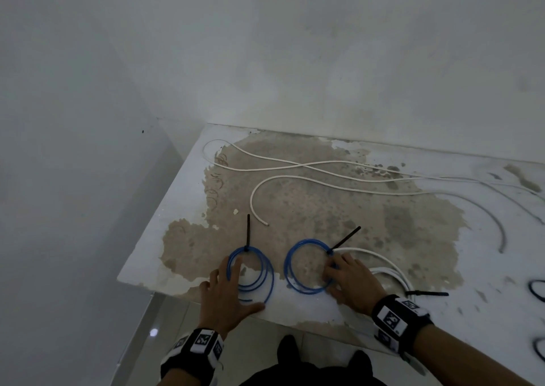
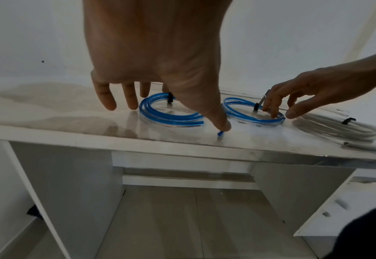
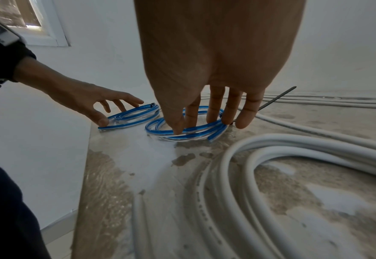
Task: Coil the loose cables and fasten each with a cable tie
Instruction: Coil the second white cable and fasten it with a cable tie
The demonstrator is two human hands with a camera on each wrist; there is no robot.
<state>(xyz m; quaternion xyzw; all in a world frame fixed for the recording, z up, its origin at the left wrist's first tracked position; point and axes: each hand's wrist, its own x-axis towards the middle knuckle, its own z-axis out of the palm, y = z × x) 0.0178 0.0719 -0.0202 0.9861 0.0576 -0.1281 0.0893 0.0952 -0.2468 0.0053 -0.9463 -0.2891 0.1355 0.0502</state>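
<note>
Two blue cable coils, each with one black tie: left coil [image 1: 250,273], right coil [image 1: 308,266], side by side near the front edge of the surface [image 1: 383,208]. One white coil [image 2: 342,133] with a black tie lies just right of them; loose white cable [image 1: 295,167] snakes across the back. Left hand [image 1: 227,294] released, fingers spread, thumb pressing the left coil's free end. Right hand [image 1: 351,282] fingers straight, tips resting on the right coil beside its tie [image 1: 345,239].

Dark coils [image 1: 538,289] cut off at right edge.
</note>
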